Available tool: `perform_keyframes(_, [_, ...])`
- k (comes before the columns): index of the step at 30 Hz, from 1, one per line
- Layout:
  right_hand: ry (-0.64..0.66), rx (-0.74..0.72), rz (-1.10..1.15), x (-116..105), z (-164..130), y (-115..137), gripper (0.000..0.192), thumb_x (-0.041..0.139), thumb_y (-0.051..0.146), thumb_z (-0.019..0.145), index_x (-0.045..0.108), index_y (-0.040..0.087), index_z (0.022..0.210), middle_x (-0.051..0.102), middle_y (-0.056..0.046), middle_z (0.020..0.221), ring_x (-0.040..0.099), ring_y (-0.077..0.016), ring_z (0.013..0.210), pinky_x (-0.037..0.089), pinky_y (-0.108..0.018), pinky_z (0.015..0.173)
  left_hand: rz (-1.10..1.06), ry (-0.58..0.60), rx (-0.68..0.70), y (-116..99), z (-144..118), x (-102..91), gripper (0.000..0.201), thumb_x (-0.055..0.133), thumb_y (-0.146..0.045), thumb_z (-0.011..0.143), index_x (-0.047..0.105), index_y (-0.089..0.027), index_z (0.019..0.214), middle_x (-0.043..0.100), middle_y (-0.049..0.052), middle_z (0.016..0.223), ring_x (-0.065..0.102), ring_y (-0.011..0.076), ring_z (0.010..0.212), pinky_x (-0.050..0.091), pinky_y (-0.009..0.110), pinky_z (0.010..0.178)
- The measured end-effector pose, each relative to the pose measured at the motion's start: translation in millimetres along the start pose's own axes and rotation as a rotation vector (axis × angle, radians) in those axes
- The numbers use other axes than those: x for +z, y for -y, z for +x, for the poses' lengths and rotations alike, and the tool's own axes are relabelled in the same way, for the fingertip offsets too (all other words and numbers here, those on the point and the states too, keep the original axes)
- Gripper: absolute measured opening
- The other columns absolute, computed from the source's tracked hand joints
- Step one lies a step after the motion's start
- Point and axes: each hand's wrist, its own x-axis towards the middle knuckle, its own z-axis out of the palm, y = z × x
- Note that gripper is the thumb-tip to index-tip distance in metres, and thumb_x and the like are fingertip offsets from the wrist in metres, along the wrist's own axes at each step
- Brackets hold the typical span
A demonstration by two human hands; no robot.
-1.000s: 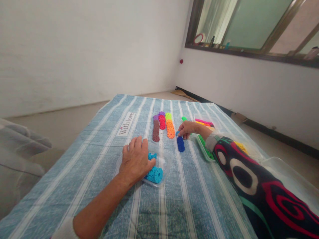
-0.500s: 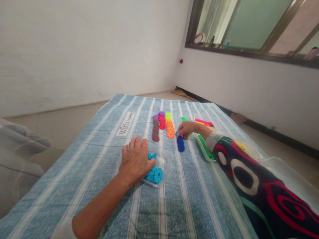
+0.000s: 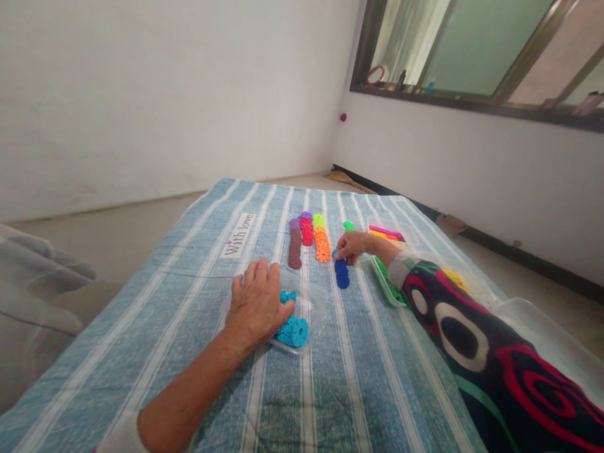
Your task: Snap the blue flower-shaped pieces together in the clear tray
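My left hand (image 3: 258, 303) lies over a clear plastic box (image 3: 317, 308), its fingers spread across the left part and the thumb by the light blue notched discs (image 3: 297, 331) inside. Farther off, my right hand (image 3: 352, 246) pinches a light blue disc (image 3: 335, 253) at the far end of an overlapping row of dark blue discs (image 3: 342, 274). Left of that row lie orange discs (image 3: 322, 245) topped by yellow-green ones (image 3: 319, 220). Beyond these are a red row (image 3: 306, 231) and a brown row (image 3: 295, 247), both with purple discs at their far ends.
Green discs (image 3: 348, 225) lie behind my right hand. A box of green discs (image 3: 396, 299) and a box with pink, yellow and orange pieces (image 3: 387, 233) stand on the right, partly hidden by my sleeve. A striped cloth (image 3: 189, 302) covers the table.
Almost nothing differs. Both hands keep their places, the left over the box and the right at the far end of the dark blue row.
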Motion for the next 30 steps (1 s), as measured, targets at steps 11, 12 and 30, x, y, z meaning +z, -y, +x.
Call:
perform_keyframes(11, [-0.003,0.004,0.001,0,5,-3,0.016,0.077,0.022,0.073,0.064,0.014,0.068,0.064,0.000,0.050,0.064,-0.0142,0.053,0.058,-0.026,0.056,-0.025,-0.007,0.003,-1,0,-0.3,0.059,0.053,-0.035,0.076,0.049,-0.009,0.129,0.045,0.022,0.145,0.037,0.0361,0.136,0.035,0.053,0.105])
perform_keyframes(12, [-0.002,0.004,-0.003,0,5,-3,0.017,0.078,0.023,0.073,0.064,0.014,0.068,0.064,0.000,0.051,0.064,-0.0140,0.053,0.058,-0.026,0.056,-0.026,-0.008,0.002,-1,0,-0.1,0.059,0.053,-0.035,0.076,0.049,-0.009,0.129,0.045,0.022,0.145,0.036,0.0362,0.136,0.035,0.053,0.105])
perform_keyframes(30, [-0.074,-0.162,-0.272,14,-15,-10,0.053,0.084,0.048,0.061,0.066,0.015,0.098,0.070,-0.002,0.083,0.062,-0.0129,0.062,0.047,-0.021,0.051,-0.032,-0.014,0.006,0,-1,0.7,0.059,0.052,-0.036,0.076,0.050,-0.010,0.129,0.045,0.022,0.146,0.036,0.0355,0.137,0.034,0.051,0.106])
